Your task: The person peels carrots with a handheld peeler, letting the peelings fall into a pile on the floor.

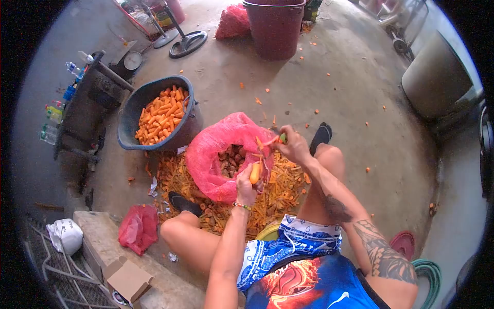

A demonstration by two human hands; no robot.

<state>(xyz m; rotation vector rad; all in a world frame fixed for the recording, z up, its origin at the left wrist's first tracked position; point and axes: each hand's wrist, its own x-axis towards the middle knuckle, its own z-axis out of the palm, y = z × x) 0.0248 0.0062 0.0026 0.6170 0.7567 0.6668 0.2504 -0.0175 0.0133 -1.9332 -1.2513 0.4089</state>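
My left hand [246, 186] is closed around a partly peeled orange carrot [254, 174], over the near right rim of a pink mesh sack [206, 149]. Beyond it, my right hand [293, 146] grips a small peeler [282, 138] with a green part; its blade is blurred. Strips of peel [265, 149] hang in the gap between both hands. Inside the rolled-down sack lie brownish unpeeled carrots [232, 160]. Orange peelings [280, 193] and cut ends cover the floor around the sack, between my legs.
A dark tub [126, 135] of peeled carrots stands left of the sack. Farther off are a maroon bin [272, 31] and a full red mesh sack [232, 21]. A bottle-lined shelf [77, 103] is at left; a large grey container [437, 77] is at right.
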